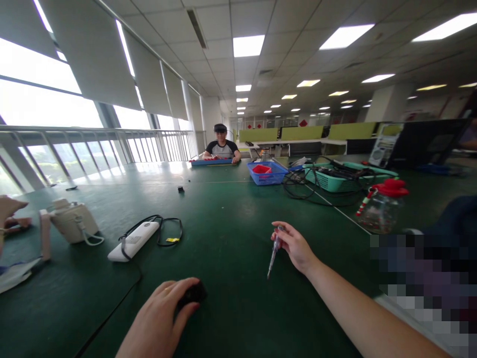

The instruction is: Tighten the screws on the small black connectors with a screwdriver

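Note:
My right hand (294,246) is closed on a thin test-pen screwdriver (273,254) with a clear handle, its tip pointing down at the green table (231,219). My left hand (164,313) lies low at the near edge, fingers curled over a small black object (192,294) resting on the table. The two hands are apart, with the screwdriver held above the table to the right of the black object.
A white power strip (133,241) with black cable lies to the left, beside a beige desk phone (72,221). A clear jar with red lid (380,206), a blue basket (267,174) and a green basket (341,178) of cables stand at right. A person (221,145) sits at the far end.

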A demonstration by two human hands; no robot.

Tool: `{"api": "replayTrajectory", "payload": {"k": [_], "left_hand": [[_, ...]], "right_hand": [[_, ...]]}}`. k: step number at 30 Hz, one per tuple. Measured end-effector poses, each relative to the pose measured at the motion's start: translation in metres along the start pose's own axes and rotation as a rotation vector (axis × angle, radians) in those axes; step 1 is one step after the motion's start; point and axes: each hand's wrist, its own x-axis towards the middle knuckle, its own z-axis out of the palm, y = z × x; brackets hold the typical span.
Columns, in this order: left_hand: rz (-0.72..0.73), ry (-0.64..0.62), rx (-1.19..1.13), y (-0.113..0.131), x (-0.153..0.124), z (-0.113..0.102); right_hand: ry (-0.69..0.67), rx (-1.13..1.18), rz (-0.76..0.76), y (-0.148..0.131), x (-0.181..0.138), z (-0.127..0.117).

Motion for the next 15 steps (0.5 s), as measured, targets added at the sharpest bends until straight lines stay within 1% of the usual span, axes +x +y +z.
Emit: {"api": "replayTrajectory", "payload": {"k": [3, 5, 7, 9, 11, 14, 15], "left_hand": [[0.173, -0.169, -0.095, 0.047, 0.016, -0.004], [0.255, -0.215, -0.115, 0.072, 0.033, -0.002], [0.306, -0.235, -0.095, 0.087, 0.057, 0.006], [0.329, -0.241, -0.050, 0.091, 0.083, 0.020], [0.339, -0.221, -0.019, 0.090, 0.108, 0.036], [0.349, -0.191, -0.004, 0.086, 0.138, 0.060], [0.351, -0.195, -0.010, 0.084, 0.145, 0.067]], "right_hand": [[0.063, 0.018, -0.002, -0.004, -0.002, 0.004], [0.122, 0.027, -0.017, -0.007, -0.002, 0.006], [0.187, 0.038, -0.052, -0.008, -0.002, 0.006], [0.243, 0.033, -0.108, -0.010, -0.001, 0.005], [0.259, -0.019, -0.179, -0.012, -0.002, 0.004], [0.206, -0.198, -0.301, -0.015, -0.008, 0.007], [0.162, -0.285, -0.343, -0.016, -0.011, 0.010]]}}
